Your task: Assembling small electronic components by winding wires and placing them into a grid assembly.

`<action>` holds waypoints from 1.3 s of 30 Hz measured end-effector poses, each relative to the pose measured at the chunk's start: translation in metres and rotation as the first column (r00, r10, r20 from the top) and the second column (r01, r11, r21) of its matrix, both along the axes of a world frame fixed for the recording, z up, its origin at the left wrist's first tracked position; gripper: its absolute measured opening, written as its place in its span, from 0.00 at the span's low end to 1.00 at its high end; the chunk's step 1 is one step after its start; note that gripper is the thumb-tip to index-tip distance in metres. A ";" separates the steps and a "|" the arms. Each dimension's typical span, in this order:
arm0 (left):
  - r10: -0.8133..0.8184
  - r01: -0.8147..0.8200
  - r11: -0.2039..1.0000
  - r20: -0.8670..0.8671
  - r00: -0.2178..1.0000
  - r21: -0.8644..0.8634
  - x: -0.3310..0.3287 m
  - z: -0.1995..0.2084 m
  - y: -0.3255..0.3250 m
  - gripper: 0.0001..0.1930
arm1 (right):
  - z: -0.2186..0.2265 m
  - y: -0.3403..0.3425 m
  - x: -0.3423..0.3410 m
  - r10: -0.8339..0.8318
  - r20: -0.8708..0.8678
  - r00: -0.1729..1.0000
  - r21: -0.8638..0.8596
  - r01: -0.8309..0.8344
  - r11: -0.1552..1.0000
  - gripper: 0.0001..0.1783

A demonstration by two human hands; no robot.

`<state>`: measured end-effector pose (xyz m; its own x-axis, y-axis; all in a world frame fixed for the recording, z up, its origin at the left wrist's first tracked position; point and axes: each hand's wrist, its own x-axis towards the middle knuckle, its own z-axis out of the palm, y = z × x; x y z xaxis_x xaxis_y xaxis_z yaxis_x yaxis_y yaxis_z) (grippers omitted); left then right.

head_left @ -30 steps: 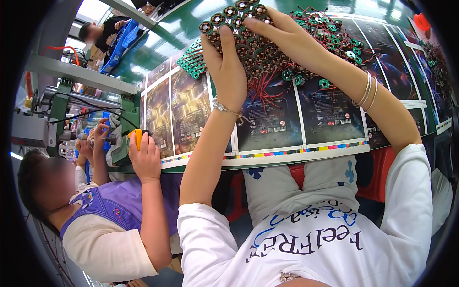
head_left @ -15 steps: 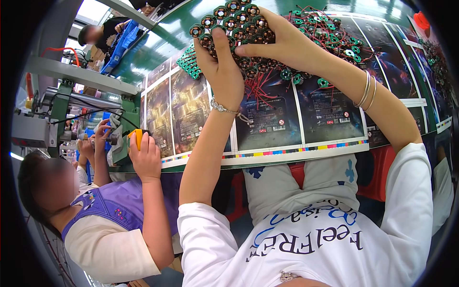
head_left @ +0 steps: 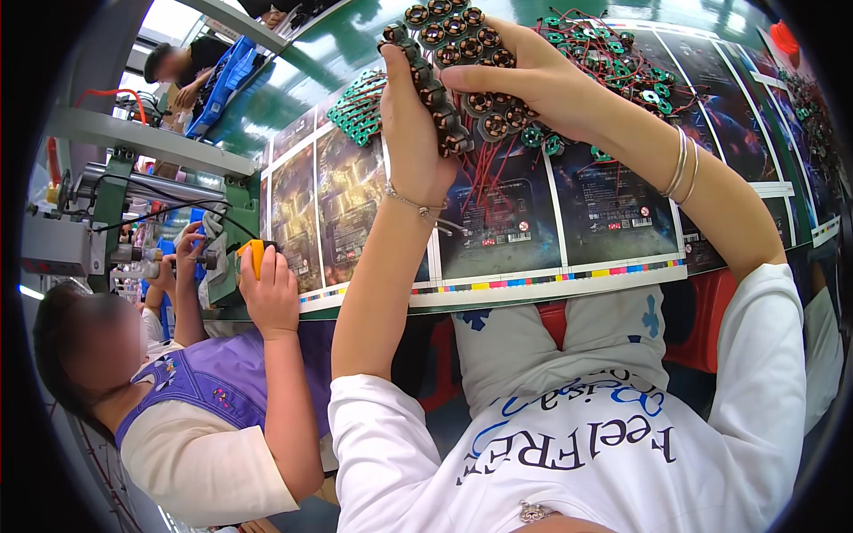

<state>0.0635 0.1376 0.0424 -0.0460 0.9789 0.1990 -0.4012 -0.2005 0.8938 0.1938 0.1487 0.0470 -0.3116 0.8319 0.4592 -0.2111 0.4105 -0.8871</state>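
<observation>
My left hand [head_left: 412,147] is closed on a strip of small round copper-coil stators [head_left: 430,89], tilted on edge with the thumb along its near side. Just right of it, my right hand [head_left: 542,78] grips a panel of similar round coil stators [head_left: 458,34], thumb laid across the front. Where the strip and panel meet, I cannot tell whether they are joined. Thin red wires [head_left: 484,173] hang below the panel over the printed sheet. My fingers behind the parts are hidden.
Printed sheets [head_left: 480,253] cover the green table. A stack of green circuit boards [head_left: 357,107] lies left of my hands; a heap of wired green ring boards [head_left: 613,58] lies right. Beside me on the left, a co-worker's hand [head_left: 271,298] holds a yellow-black object near a machine.
The strip in my left hand has tipped up on edge, away from the panel's face. Both hands have shifted slightly right, and the green stack on the left shows more fully.
</observation>
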 end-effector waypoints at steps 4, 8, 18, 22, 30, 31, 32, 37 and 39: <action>0.041 -0.038 0.998 -0.058 0.997 0.048 -0.002 -0.003 0.002 0.23 | 0.002 -0.001 0.001 -0.073 0.084 0.994 0.037 0.070 0.997 0.31; 0.151 -0.118 0.975 -0.170 0.974 0.187 -0.007 -0.008 0.005 0.23 | 0.003 -0.002 0.001 -0.180 0.227 0.957 0.122 0.155 0.980 0.33; 0.227 -0.160 0.946 -0.223 0.948 0.283 -0.004 -0.007 0.001 0.22 | 0.000 -0.001 0.000 -0.208 0.289 0.934 0.126 0.178 0.976 0.41; 0.314 -0.189 0.908 -0.307 0.898 0.375 -0.008 -0.007 0.000 0.24 | -0.001 -0.001 -0.001 -0.210 0.230 0.950 0.163 0.175 0.971 0.42; 0.386 -0.192 0.851 -0.335 0.859 0.489 -0.014 -0.001 0.004 0.24 | 0.006 -0.010 -0.006 -0.140 0.083 0.987 0.058 0.135 0.989 0.41; 0.347 -0.184 0.858 -0.278 0.896 0.479 -0.013 0.000 0.004 0.25 | 0.007 -0.011 -0.006 -0.123 0.078 0.989 0.033 0.121 0.992 0.40; 0.347 -0.184 0.857 -0.276 0.896 0.481 -0.013 0.000 0.004 0.25 | 0.007 -0.011 -0.007 -0.124 0.078 0.989 0.035 0.121 0.992 0.40; 0.260 -0.153 0.924 -0.282 0.924 0.350 -0.015 -0.002 0.005 0.25 | 0.002 -0.012 -0.011 -0.056 -0.134 0.989 0.004 0.057 0.998 0.26; 0.198 -0.114 0.949 -0.272 0.942 0.295 -0.014 -0.002 0.003 0.25 | 0.005 -0.014 -0.007 -0.058 -0.075 0.996 -0.026 0.057 0.998 0.24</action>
<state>0.0491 0.1407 0.0409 -0.0924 0.8704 0.4835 -0.0722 -0.4902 0.8686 0.1866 0.1344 0.0516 -0.2283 0.8585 0.4592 -0.2544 0.4027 -0.8793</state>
